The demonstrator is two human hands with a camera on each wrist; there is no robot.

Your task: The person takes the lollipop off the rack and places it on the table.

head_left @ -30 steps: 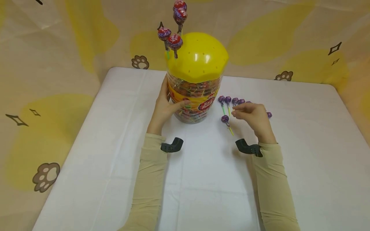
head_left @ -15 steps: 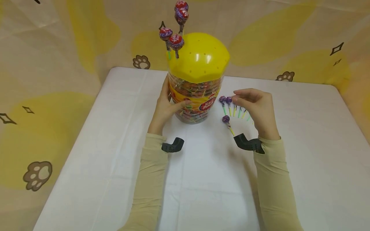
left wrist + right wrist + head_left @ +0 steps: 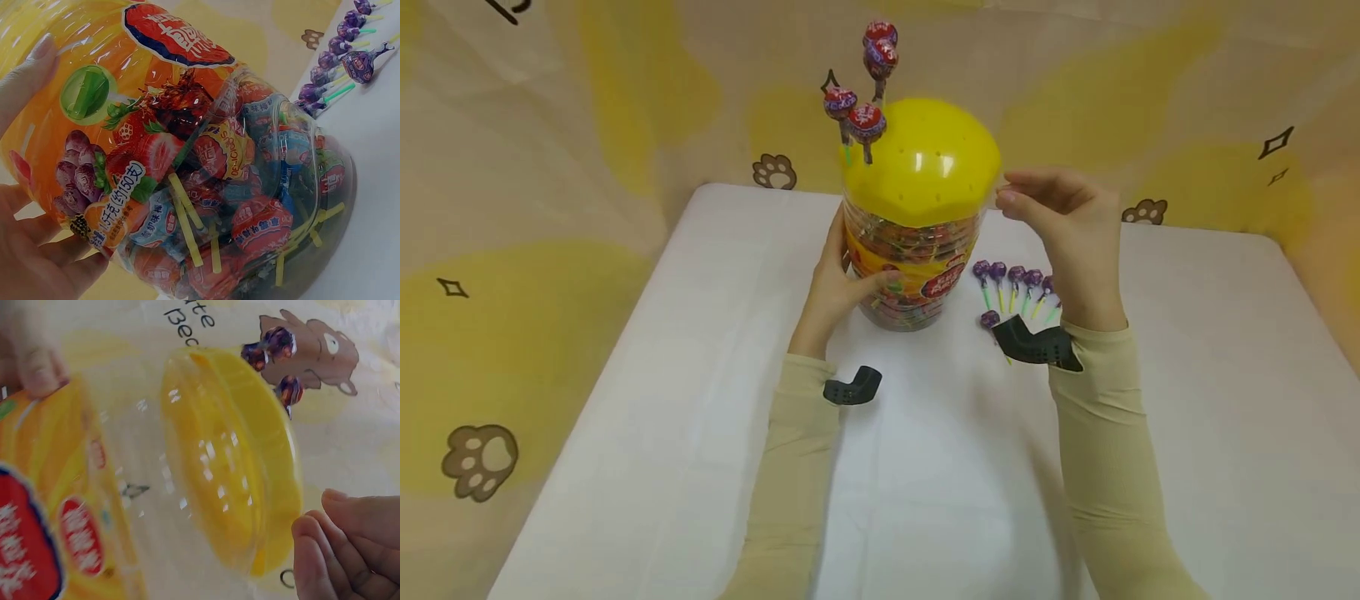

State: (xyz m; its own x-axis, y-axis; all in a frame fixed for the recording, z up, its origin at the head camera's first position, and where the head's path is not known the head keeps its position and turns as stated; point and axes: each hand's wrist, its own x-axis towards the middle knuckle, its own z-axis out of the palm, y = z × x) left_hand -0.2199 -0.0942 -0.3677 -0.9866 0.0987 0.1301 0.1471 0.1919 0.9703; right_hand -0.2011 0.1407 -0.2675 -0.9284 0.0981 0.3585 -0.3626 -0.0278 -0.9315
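A tall clear candy jar [image 3: 917, 258] with a yellow domed lid [image 3: 940, 167] stands on the table, full of wrapped lollipops, as the left wrist view shows. My left hand [image 3: 838, 292] grips its left side, thumb [image 3: 28, 81] across the orange label and fingers curved round behind. Several red and purple lollipops [image 3: 867, 123] stick up out of the lid's left part. Beside the lid's right edge is my right hand [image 3: 1075, 225], fingers loosely bent. In the right wrist view, nothing shows between its thumb [image 3: 362, 515] and fingers.
Several purple-wrapped lollipops [image 3: 1017, 275] lie in a row on the white table [image 3: 925, 483] right of the jar, partly behind my right wrist. A single lollipop [image 3: 990, 319] lies in front of them. A patterned cloth backdrop [image 3: 1075, 100] rises behind the table.
My right hand has risen from the row of lollipops up to the lid's right side. My left hand keeps its grip on the jar. The head view has shifted slightly.
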